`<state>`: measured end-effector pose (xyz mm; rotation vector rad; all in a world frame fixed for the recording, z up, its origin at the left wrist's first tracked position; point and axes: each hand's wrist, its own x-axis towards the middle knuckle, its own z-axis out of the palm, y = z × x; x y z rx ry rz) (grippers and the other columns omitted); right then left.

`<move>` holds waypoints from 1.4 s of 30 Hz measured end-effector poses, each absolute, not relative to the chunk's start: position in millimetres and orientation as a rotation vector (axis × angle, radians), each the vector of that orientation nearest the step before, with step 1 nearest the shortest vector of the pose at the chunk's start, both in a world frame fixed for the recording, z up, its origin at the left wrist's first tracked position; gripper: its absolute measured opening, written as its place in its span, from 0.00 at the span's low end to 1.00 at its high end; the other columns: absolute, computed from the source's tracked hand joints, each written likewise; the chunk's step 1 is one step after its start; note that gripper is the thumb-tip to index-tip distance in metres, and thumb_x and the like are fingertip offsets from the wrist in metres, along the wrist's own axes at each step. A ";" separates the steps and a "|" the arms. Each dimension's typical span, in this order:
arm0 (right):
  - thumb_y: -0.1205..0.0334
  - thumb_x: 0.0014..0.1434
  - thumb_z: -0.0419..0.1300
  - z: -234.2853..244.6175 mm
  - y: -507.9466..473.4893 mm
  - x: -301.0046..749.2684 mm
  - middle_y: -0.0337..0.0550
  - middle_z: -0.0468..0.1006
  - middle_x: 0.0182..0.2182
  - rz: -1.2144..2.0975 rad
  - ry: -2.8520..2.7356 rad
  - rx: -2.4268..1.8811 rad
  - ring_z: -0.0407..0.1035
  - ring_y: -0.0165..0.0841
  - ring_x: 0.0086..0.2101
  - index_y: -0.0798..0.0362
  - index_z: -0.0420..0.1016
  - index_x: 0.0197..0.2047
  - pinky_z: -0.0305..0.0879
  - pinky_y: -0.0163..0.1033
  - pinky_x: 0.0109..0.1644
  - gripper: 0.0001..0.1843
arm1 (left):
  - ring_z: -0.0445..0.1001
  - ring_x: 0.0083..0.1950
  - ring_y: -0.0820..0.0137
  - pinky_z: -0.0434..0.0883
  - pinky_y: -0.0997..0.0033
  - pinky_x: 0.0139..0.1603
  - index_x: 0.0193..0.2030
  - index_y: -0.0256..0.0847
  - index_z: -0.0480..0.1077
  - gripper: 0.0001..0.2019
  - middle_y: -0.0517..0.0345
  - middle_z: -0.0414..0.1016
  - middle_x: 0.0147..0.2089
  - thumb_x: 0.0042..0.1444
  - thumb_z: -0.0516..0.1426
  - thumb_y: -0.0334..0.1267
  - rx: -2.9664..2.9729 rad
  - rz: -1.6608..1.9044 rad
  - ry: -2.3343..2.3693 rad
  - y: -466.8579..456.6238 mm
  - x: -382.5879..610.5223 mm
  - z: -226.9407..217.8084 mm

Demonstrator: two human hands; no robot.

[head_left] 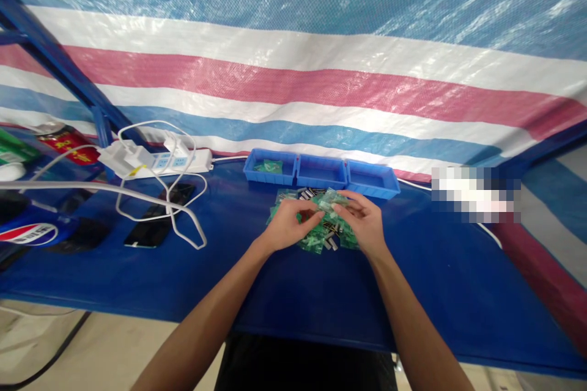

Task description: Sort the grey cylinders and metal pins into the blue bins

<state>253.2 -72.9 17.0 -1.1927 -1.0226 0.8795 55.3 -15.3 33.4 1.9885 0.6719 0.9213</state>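
A loose pile of small, shiny green pieces (313,241) lies on the blue table, mixed with small silver and black parts (331,241). I cannot make out whether the green pieces are boards or packets. Over the pile's left side, my left hand (290,223) is closed, with thumb and forefinger at the edge of a green piece (329,200). My right hand (365,221) pinches the same area from the right, thumb in front and fingers behind. Its fingertips are partly hidden by the green pieces. Both hands are close together just above the pile.
Three joined blue bins stand behind the pile: the left bin (270,178) holds green pieces, beside a middle bin (321,182) and a right bin (373,188). Leftward are a power strip (195,162), white cables, a black phone (149,226), a Pepsi bottle (50,229) and a red can (71,143).
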 end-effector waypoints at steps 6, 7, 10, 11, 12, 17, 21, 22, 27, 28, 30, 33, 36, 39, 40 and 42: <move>0.47 0.59 0.71 19.3 -72.5 257.7 0.46 0.88 0.38 0.763 -1.039 -1.209 0.82 0.40 0.34 0.49 0.81 0.52 0.80 0.45 0.39 0.22 | 0.72 0.28 0.72 0.67 0.73 0.32 0.32 0.36 0.79 0.18 0.56 0.77 0.28 0.66 0.60 0.48 1.802 0.867 0.689 -13.3 54.9 35.7; 0.46 0.61 0.69 18.5 -71.9 261.1 0.46 0.87 0.38 0.720 -1.033 -1.220 0.82 0.40 0.33 0.49 0.81 0.52 0.80 0.45 0.39 0.21 | 0.73 0.28 0.72 0.68 0.73 0.32 0.32 0.36 0.78 0.18 0.56 0.78 0.28 0.65 0.60 0.49 1.740 0.885 0.715 -11.6 54.4 35.7; 0.45 0.64 0.66 12.8 -70.2 274.4 0.49 0.87 0.41 0.574 -1.052 -1.327 0.82 0.42 0.38 0.50 0.81 0.48 0.79 0.48 0.44 0.19 | 0.73 0.27 0.71 0.68 0.72 0.31 0.31 0.36 0.78 0.19 0.56 0.79 0.28 0.63 0.62 0.52 1.560 1.008 0.826 -2.6 51.6 33.1; 0.45 0.63 0.66 10.4 -69.8 278.9 0.50 0.87 0.42 0.508 -1.078 -1.377 0.82 0.43 0.40 0.51 0.82 0.47 0.79 0.49 0.47 0.19 | 0.73 0.27 0.71 0.68 0.72 0.31 0.31 0.37 0.78 0.19 0.56 0.78 0.27 0.62 0.63 0.53 1.505 1.063 0.859 1.5 50.2 31.3; 0.45 0.63 0.66 8.3 -69.6 282.9 0.50 0.87 0.42 0.438 -1.114 -1.427 0.82 0.44 0.42 0.51 0.82 0.47 0.78 0.49 0.48 0.19 | 0.73 0.27 0.71 0.68 0.72 0.31 0.31 0.37 0.78 0.19 0.56 0.79 0.27 0.61 0.64 0.54 1.451 1.111 0.882 5.8 48.6 29.3; 0.46 0.67 0.61 3.5 -70.1 288.2 0.48 0.86 0.40 0.205 -1.370 -1.600 0.80 0.43 0.40 0.50 0.83 0.48 0.76 0.47 0.45 0.18 | 0.74 0.28 0.73 0.68 0.73 0.31 0.39 0.36 0.79 0.22 0.52 0.83 0.34 0.57 0.65 0.57 1.093 1.314 0.954 23.8 40.3 18.2; 0.49 0.66 0.63 3.1 -69.8 278.7 0.46 0.85 0.37 0.133 -1.564 -1.625 0.77 0.43 0.39 0.49 0.82 0.49 0.74 0.48 0.48 0.16 | 0.77 0.29 0.72 0.69 0.73 0.32 0.53 0.35 0.78 0.28 0.49 0.84 0.37 0.58 0.64 0.58 0.997 1.251 0.966 26.4 37.6 14.9; 0.50 0.66 0.63 3.2 -69.7 275.9 0.46 0.85 0.38 0.125 -1.601 -1.621 0.77 0.43 0.39 0.49 0.81 0.50 0.73 0.49 0.49 0.15 | 0.77 0.29 0.72 0.69 0.73 0.31 0.52 0.35 0.79 0.27 0.49 0.84 0.37 0.59 0.63 0.58 1.039 1.240 0.972 25.3 38.0 14.9; 0.51 0.67 0.62 6.8 -71.7 264.3 0.47 0.82 0.39 0.089 -1.657 -1.580 0.75 0.42 0.41 0.49 0.80 0.43 0.72 0.48 0.50 0.12 | 0.77 0.31 0.67 0.71 0.69 0.34 0.44 0.38 0.82 0.20 0.51 0.83 0.34 0.64 0.59 0.53 1.541 1.137 0.961 14.3 40.8 19.3; 0.49 0.67 0.62 7.9 -72.6 262.7 0.47 0.80 0.38 0.083 -1.663 -1.571 0.74 0.42 0.40 0.49 0.79 0.41 0.71 0.47 0.49 0.12 | 0.78 0.35 0.65 0.72 0.67 0.39 0.44 0.39 0.82 0.17 0.51 0.84 0.37 0.64 0.60 0.51 1.697 1.098 0.937 12.2 40.1 21.0; 0.47 0.65 0.65 9.8 -74.2 260.7 0.46 0.78 0.35 0.075 -1.689 -1.560 0.73 0.42 0.40 0.49 0.77 0.37 0.71 0.47 0.48 0.14 | 0.78 0.45 0.59 0.73 0.61 0.51 0.48 0.42 0.83 0.14 0.50 0.84 0.44 0.59 0.66 0.46 2.048 0.986 0.830 9.5 37.0 24.5; 0.46 0.64 0.66 11.6 -75.4 261.2 0.46 0.77 0.35 0.073 -1.713 -1.560 0.73 0.42 0.40 0.48 0.76 0.35 0.71 0.48 0.49 0.15 | 0.73 0.54 0.53 0.69 0.52 0.62 0.55 0.45 0.81 0.23 0.49 0.82 0.51 0.51 0.71 0.42 2.370 0.790 0.661 9.5 31.6 27.2; 0.49 0.66 0.63 13.7 -75.2 264.1 0.47 0.79 0.36 0.094 -1.702 -1.541 0.73 0.42 0.42 0.49 0.77 0.36 0.71 0.48 0.50 0.13 | 0.72 0.54 0.54 0.69 0.52 0.61 0.57 0.47 0.80 0.24 0.49 0.81 0.50 0.52 0.71 0.42 2.379 0.763 0.668 11.4 29.9 25.7; 0.51 0.66 0.64 16.0 -75.2 264.5 0.47 0.82 0.38 0.137 -1.710 -1.493 0.74 0.43 0.43 0.48 0.80 0.39 0.71 0.49 0.52 0.11 | 0.76 0.50 0.58 0.72 0.58 0.56 0.56 0.46 0.80 0.19 0.50 0.81 0.49 0.56 0.68 0.40 2.204 0.838 0.724 10.9 33.2 23.4; 0.51 0.66 0.64 16.3 -75.4 263.4 0.47 0.83 0.39 0.162 -1.711 -1.475 0.74 0.43 0.43 0.48 0.81 0.41 0.71 0.50 0.52 0.10 | 0.78 0.48 0.60 0.73 0.60 0.54 0.54 0.45 0.80 0.18 0.50 0.81 0.48 0.57 0.67 0.40 2.111 0.873 0.737 9.8 35.0 23.0; 0.50 0.64 0.66 15.6 -75.7 259.6 0.46 0.84 0.40 0.232 -1.690 -1.445 0.74 0.42 0.42 0.48 0.82 0.45 0.72 0.49 0.50 0.12 | 0.80 0.45 0.61 0.75 0.63 0.51 0.53 0.43 0.80 0.18 0.51 0.82 0.46 0.56 0.69 0.42 1.898 0.934 0.740 6.4 39.1 22.7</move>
